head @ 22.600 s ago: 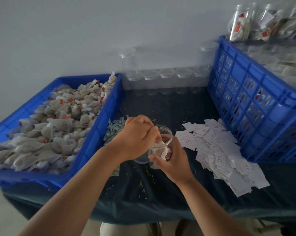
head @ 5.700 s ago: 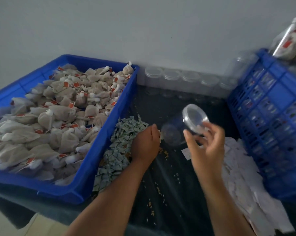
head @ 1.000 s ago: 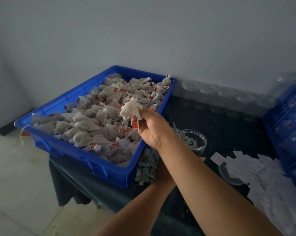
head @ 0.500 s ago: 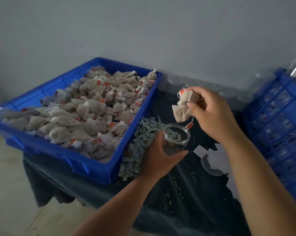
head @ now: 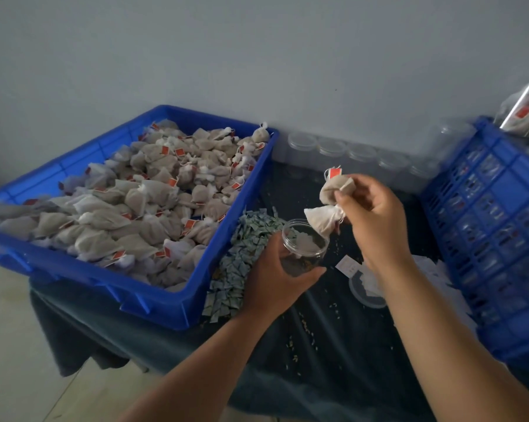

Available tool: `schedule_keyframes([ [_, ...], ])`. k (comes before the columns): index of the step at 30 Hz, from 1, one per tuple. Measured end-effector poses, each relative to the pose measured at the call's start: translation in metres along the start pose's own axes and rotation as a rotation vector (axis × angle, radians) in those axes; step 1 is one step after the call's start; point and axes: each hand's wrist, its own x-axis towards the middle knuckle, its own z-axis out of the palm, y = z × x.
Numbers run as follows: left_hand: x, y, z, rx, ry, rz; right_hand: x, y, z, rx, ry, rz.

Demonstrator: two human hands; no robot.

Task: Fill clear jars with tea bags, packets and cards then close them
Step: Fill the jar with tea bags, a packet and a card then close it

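Cloth pouches are what I am handling: two tea bags bunched in my right grip, pinched at their gathered necks by thumb and curled fingers. The lower one hangs just above the mouth of the clear jar. My left grip wraps the jar's wall from the side and holds it tilted a little toward the bags, near the front of the desk.

I judge the bags light, soft and squashy, with loose fill inside gauzy fabric. The knotted neck is the firm place to hold. Their strings and red paper tags look likely to catch on the rim. The jar looks like thin, smooth plastic, light enough to skid or tip, so a hold around its wall suits it. Something pale lies inside; I cannot tell what.

Its round lid lies flat on the dark cloth beside the white cards. Small greenish packets are heaped against the blue tray of bags.
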Motion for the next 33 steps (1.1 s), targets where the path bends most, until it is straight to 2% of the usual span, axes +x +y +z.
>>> schedule_keyframes([
  [3,0.001,-0.002,0.001,-0.010,-0.011,-0.006,0.006,-0.003,-0.002,0.072,-0.007,0.049],
  [8,0.001,-0.003,0.001,-0.017,-0.012,0.000,-0.011,0.010,0.015,-0.012,-0.184,0.119],
  [11,0.001,-0.003,0.002,-0.054,-0.016,-0.013,-0.012,0.006,0.014,-0.001,-0.131,0.040],
  [13,0.002,-0.004,0.001,-0.050,-0.022,-0.010,-0.007,0.002,0.007,-0.112,-0.135,-0.030],
  [17,0.002,-0.006,0.001,-0.045,-0.038,-0.018,0.002,0.008,0.000,-0.511,-0.442,-0.081],
  [18,0.002,-0.005,0.002,-0.025,-0.032,-0.014,0.004,0.012,0.000,-0.511,-0.432,-0.066],
  [21,0.001,-0.004,0.002,0.041,0.000,0.005,0.017,0.033,-0.001,-0.388,-0.202,0.070],
  [22,0.001,-0.003,0.002,0.044,0.003,0.013,0.022,0.044,-0.001,-0.419,-0.190,0.138],
  [24,0.002,-0.003,0.001,0.034,-0.001,0.020,0.029,0.069,0.001,-0.626,-0.393,0.193],
  [26,0.002,-0.002,0.001,0.038,-0.001,0.025,0.026,0.089,0.010,-0.770,-0.636,0.120],
  [27,0.002,-0.002,0.000,0.044,0.000,0.028,0.023,0.094,0.016,-0.802,-0.687,0.087],
  [31,0.003,-0.002,0.000,0.045,0.001,0.038,0.019,0.098,0.027,-0.774,-0.573,-0.053],
  [33,0.004,-0.003,0.000,0.047,-0.001,0.035,0.023,0.091,0.022,-0.677,-0.506,-0.108],
])
